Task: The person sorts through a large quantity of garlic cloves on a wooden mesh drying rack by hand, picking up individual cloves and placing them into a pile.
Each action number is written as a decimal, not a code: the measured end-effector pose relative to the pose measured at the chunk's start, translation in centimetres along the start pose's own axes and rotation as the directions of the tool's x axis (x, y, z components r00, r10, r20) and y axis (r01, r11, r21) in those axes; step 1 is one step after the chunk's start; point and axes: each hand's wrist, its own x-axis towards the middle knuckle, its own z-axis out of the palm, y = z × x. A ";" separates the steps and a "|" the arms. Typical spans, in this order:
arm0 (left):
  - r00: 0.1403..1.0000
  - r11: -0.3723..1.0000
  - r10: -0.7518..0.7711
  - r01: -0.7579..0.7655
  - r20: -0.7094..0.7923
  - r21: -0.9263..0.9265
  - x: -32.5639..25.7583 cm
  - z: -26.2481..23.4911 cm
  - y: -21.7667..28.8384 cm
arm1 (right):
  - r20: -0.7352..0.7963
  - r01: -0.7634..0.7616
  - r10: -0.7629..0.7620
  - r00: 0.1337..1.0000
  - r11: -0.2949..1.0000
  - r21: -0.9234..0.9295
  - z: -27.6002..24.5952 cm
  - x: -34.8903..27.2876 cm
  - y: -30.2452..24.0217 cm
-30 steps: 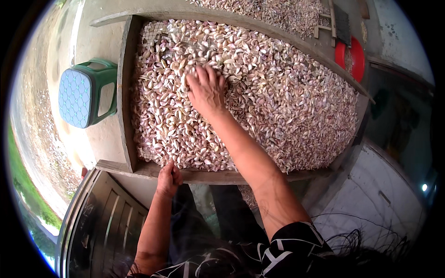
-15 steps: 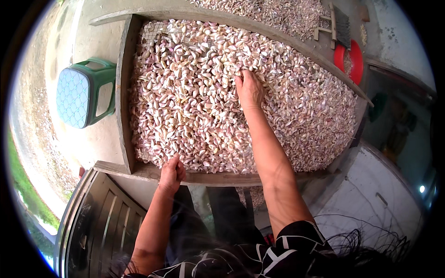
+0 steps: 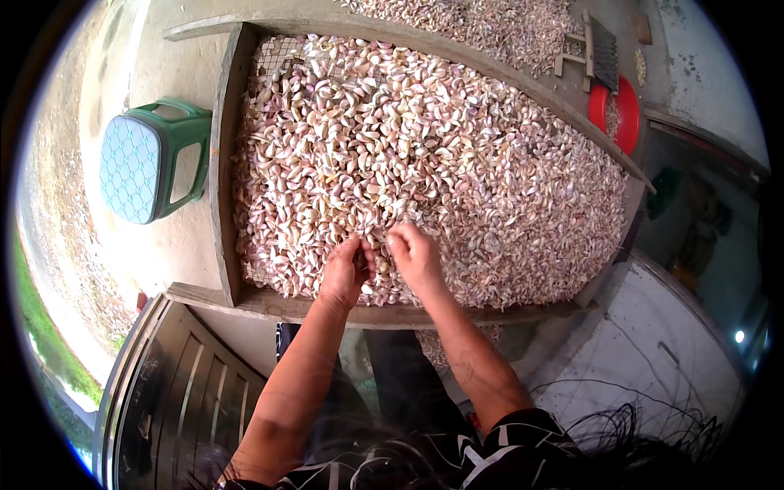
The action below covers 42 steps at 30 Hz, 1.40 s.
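A wide layer of garlic cloves (image 3: pixel 327 171), pinkish white, covers a wire mesh (image 3: pixel 273 55) inside a wooden frame (image 3: pixel 222 163). Over the near middle of the cloves, my left hand (image 3: pixel 346 269) is closed, its fingers curled toward the right. My right hand (image 3: pixel 416 257) is beside it with a small gap between them, fingers bent and pressed together. Whatever is inside either hand is hidden or too small to make out. Cloves lie all around and under both hands.
A green plastic stool (image 3: pixel 135 167) with a pale blue top stands left of the frame. Beyond the far rail lie more cloves (image 3: pixel 490 28) on the ground. At far right are a red basin (image 3: pixel 625 114) and a small wooden stool (image 3: pixel 600 53). A dark panelled door (image 3: pixel 184 392) is at lower left.
My right hand has come back toward me from the far middle of the cloves. My left hand has moved from the near rail forward and right, so the two are now close together.
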 end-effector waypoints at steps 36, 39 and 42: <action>0.993 0.994 0.018 -0.005 -0.116 0.109 -2.3 -6.7 2.8 | 0.019 0.418 -0.488 0.873 0.726 -0.546 5.4 5.8 -2.6; 0.995 0.994 0.032 -0.022 -0.094 0.104 -2.4 -6.6 2.9 | -0.075 0.327 -0.414 0.907 0.806 -0.493 5.3 3.6 -1.4; 0.995 0.990 0.046 -0.033 -0.091 0.136 -2.5 -6.9 2.5 | -0.097 0.289 -0.366 0.926 0.849 -0.443 4.7 2.5 -0.5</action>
